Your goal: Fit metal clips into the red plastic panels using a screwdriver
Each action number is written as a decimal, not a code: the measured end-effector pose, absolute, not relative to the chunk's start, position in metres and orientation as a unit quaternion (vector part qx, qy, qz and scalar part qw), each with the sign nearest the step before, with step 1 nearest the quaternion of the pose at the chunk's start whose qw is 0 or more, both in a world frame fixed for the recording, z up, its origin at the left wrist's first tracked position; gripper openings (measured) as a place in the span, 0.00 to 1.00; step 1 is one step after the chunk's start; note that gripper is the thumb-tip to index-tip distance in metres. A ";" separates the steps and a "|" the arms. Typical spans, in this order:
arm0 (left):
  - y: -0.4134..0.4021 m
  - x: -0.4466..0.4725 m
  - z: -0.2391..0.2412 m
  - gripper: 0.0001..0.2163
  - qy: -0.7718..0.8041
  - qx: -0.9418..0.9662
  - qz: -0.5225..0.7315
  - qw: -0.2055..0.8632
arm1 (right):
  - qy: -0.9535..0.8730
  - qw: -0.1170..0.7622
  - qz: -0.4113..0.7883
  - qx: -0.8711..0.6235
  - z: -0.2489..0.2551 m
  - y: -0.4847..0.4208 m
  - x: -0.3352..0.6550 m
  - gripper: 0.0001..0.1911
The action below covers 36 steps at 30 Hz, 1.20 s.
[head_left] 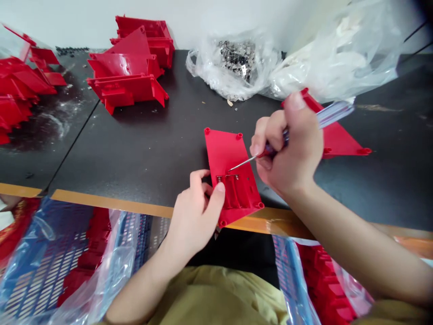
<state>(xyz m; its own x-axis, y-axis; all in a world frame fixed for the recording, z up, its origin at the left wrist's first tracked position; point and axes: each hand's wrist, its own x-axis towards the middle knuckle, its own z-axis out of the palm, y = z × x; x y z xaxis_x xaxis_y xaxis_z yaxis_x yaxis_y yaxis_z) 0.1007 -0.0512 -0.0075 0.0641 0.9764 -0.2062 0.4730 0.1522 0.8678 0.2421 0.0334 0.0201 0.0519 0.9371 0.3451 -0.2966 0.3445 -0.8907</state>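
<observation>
A red plastic panel (225,151) with corner posts and a recessed battery compartment lies at the table's front edge. My left hand (198,210) grips its left side, thumb pressed beside a small coil spring (219,179). A second spring contact (236,177) sits to the right in the same compartment. In my right hand (292,144) is a screwdriver (248,160) with a clear handle, its fingers wrapped round it. The thin metal tip slants down to the left and reaches the panel just above the spring contacts. Whether it touches the plastic I cannot tell.
Another red panel (341,140) lies right of my right hand. Behind stand a clear bag of small metal parts (237,58) and a larger plastic bag (331,58). Red parts are stacked (128,67) at the back left. Blue crates (72,239) with red parts flank my lap.
</observation>
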 end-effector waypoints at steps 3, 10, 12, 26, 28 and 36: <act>-0.058 0.105 -0.012 0.13 0.613 0.559 0.315 0.460 | -0.515 0.613 0.496 -0.335 0.025 0.029 0.243 0.25; -0.058 0.111 -0.014 0.12 0.622 0.557 0.320 0.447 | -0.587 0.598 0.388 -0.383 0.017 0.009 0.234 0.26; -0.059 0.112 -0.012 0.11 0.626 0.564 0.326 0.429 | -0.601 0.601 0.348 -0.396 0.016 0.006 0.233 0.28; -0.060 0.113 -0.015 0.10 0.625 0.577 0.348 0.393 | -0.631 0.583 0.373 -0.351 0.014 -0.001 0.240 0.19; -0.059 0.113 -0.016 0.11 0.622 0.574 0.352 0.400 | -0.613 0.591 0.414 -0.323 0.019 0.001 0.240 0.17; -0.058 0.113 -0.015 0.10 0.623 0.569 0.347 0.410 | -0.608 0.606 0.412 -0.304 0.018 0.008 0.230 0.24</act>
